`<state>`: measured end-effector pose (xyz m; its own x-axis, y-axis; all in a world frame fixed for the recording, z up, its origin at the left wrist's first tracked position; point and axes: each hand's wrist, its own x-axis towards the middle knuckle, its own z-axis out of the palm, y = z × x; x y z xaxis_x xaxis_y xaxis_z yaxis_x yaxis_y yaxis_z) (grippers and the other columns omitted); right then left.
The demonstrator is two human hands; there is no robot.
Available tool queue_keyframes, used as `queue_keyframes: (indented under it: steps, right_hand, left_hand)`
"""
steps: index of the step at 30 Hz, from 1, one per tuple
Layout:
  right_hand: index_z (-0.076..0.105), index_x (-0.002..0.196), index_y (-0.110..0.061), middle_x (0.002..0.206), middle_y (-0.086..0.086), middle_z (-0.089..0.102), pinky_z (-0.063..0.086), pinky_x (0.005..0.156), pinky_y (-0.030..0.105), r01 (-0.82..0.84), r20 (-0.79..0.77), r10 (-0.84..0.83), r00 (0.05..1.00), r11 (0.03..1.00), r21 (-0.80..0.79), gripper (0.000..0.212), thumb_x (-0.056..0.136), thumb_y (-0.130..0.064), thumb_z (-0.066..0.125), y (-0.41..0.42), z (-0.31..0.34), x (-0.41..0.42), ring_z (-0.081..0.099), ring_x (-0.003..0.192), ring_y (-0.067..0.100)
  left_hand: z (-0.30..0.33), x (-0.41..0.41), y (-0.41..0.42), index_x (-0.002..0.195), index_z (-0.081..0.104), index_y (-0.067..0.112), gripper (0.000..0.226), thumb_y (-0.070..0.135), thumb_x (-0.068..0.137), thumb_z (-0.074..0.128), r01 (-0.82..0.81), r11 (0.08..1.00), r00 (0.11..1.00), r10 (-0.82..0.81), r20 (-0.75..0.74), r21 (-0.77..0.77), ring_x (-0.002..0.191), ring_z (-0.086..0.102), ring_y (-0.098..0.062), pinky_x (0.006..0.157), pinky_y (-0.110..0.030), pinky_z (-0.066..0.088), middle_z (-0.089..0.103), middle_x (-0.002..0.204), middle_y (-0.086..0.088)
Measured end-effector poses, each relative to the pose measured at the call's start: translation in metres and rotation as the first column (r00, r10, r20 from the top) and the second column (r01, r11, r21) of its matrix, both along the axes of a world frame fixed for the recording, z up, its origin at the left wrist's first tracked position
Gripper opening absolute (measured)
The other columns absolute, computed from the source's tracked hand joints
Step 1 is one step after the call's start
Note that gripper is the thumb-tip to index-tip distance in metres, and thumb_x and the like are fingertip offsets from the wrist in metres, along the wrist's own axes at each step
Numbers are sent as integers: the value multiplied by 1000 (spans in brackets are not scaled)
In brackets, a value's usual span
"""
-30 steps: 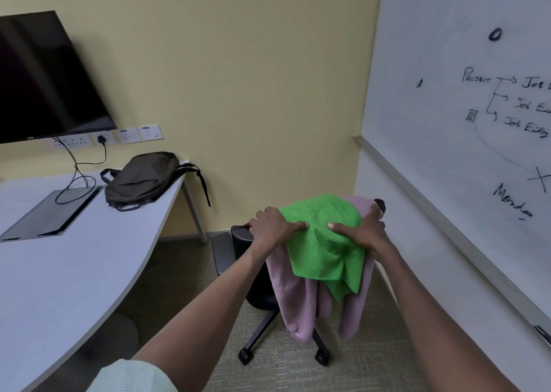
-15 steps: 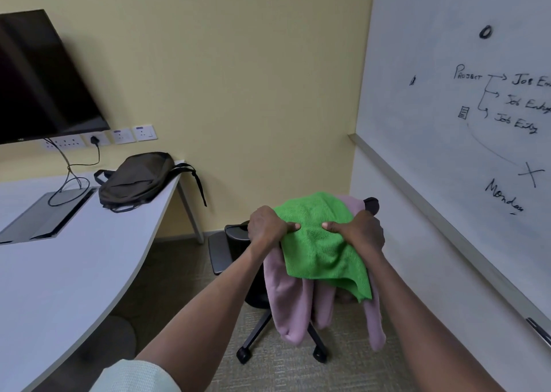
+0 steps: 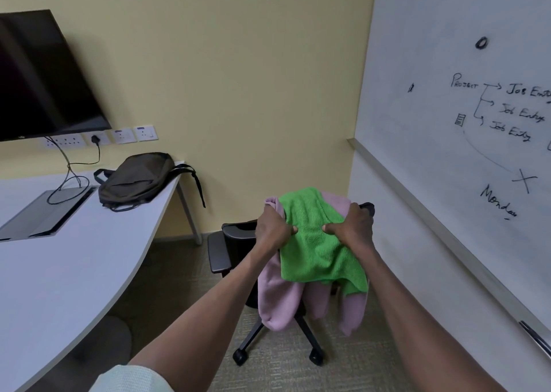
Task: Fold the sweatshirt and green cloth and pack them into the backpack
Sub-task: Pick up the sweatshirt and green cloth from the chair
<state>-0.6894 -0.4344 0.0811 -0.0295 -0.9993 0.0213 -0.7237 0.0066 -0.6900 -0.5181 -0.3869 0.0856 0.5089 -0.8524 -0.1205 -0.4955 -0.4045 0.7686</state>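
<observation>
A bright green cloth (image 3: 317, 251) lies on top of a pink sweatshirt (image 3: 278, 299), and both hang together over the black office chair (image 3: 235, 242). My left hand (image 3: 272, 230) grips the left side of the bundle, thumb on the green cloth. My right hand (image 3: 353, 229) grips the right side the same way. The sweatshirt's sleeves dangle below the cloth. The dark olive backpack (image 3: 135, 179) lies flat on the far corner of the white table (image 3: 74, 272), well to the left of my hands.
A wall-mounted TV (image 3: 38, 75) hangs over the table, its cable running to a grey floor box lid (image 3: 44, 212). A whiteboard (image 3: 462, 108) with writing fills the right wall. The chair's wheeled base (image 3: 277, 344) stands on carpet.
Both hands have raised the green cloth and sweatshirt bundle slightly off the chair back and toward me; the sleeves swing lower and looser. The view shifted a little.
</observation>
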Motion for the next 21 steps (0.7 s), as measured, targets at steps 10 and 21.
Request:
queue_keyframes:
  steps: [10, 21]
  right_hand:
    - [46, 127, -1, 116, 13, 55, 44, 76, 32, 29, 275, -37, 961, 999, 30, 70, 70, -15, 85, 9, 21, 8, 55, 106, 31]
    - [48, 124, -4, 113, 8, 57, 51, 86, 41, 21, 363, 33, 931, 989, -144, 70, 66, -17, 84, 35, 74, 66, 56, 110, 31]
  left_hand:
    - [12, 18, 6, 101, 50, 9, 57, 25, 59, 84, -10, 962, 984, -39, -175, -271, 87, 68, -27, 78, -49, 60, 66, 96, -10]
    - [46, 84, 36, 108, 51, 20, 70, 41, 51, 85, -63, 877, 973, -51, -224, -476, 95, 70, -20, 82, -48, 59, 69, 103, -1]
